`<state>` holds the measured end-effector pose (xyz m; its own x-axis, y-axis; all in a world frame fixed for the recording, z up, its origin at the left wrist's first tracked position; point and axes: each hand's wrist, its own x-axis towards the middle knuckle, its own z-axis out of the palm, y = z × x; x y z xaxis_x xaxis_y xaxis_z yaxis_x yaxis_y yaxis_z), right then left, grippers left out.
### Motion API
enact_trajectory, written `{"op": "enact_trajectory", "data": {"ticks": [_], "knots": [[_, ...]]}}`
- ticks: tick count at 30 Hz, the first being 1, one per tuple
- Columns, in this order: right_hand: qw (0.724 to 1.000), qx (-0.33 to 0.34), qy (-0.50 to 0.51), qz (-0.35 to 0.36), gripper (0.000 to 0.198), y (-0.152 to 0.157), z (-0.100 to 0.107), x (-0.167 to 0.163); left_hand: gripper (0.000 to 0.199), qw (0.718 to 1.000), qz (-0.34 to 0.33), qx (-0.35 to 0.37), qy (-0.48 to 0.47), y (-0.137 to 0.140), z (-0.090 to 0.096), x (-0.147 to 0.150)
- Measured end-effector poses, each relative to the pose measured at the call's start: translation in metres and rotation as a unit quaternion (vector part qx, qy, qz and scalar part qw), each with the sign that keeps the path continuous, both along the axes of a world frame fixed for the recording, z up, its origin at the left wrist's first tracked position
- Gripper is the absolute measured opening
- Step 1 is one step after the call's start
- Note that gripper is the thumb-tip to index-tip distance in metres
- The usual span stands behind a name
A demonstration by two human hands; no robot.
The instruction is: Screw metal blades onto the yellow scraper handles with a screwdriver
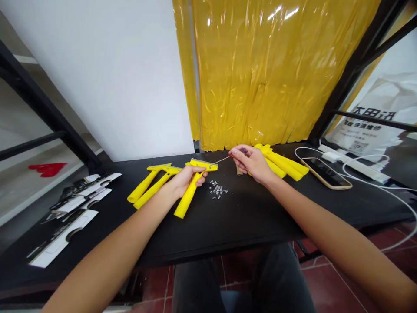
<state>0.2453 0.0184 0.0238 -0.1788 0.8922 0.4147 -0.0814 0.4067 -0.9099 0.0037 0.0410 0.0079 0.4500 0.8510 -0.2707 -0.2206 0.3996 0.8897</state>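
Observation:
A yellow scraper (188,198) with a wide head is gripped near its neck by my left hand (186,180), its handle slanting toward me. My right hand (249,161) is closed around the handle of a thin screwdriver (223,162). The screwdriver's tip meets the right end of the scraper's head. Below that head lies a loose pile of small screws and nuts (217,190). Two more yellow scrapers (146,184) rest left of my left hand, partly behind it. Several yellow scrapers (286,163) are heaped beside my right hand, which covers some of them.
Printed card sleeves (65,232) are stacked on the black table (241,230) at the left. On the right are a phone (327,173), a power strip (355,163) and white cables (399,208). A yellow strip curtain (260,78) and a white panel (124,78) stand behind.

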Motion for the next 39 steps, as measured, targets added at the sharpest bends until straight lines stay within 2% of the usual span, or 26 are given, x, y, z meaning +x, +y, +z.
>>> {"op": "enact_trajectory", "data": {"ticks": [8,19,26,33,39], "knots": [[1.000,0.005,-0.011,0.003,0.031,0.000,-0.001,0.000,0.009,0.999,-0.040,-0.006,-0.012,0.000,-0.001,-0.002],[1.000,0.006,-0.003,-0.003,0.029,-0.001,-0.001,0.000,0.006,0.999,-0.044,-0.017,-0.012,0.000,0.002,-0.004],[0.999,0.002,0.023,0.022,0.025,0.002,-0.004,0.002,0.005,0.998,-0.052,-0.031,-0.029,-0.001,0.006,-0.004],[0.998,0.002,0.041,0.048,0.023,0.003,-0.005,0.003,0.016,0.995,-0.060,-0.046,-0.062,-0.002,0.012,-0.007],[0.998,0.006,0.029,0.049,0.024,0.003,-0.006,0.006,0.010,0.996,-0.050,-0.037,-0.063,-0.003,0.013,-0.008]]}}
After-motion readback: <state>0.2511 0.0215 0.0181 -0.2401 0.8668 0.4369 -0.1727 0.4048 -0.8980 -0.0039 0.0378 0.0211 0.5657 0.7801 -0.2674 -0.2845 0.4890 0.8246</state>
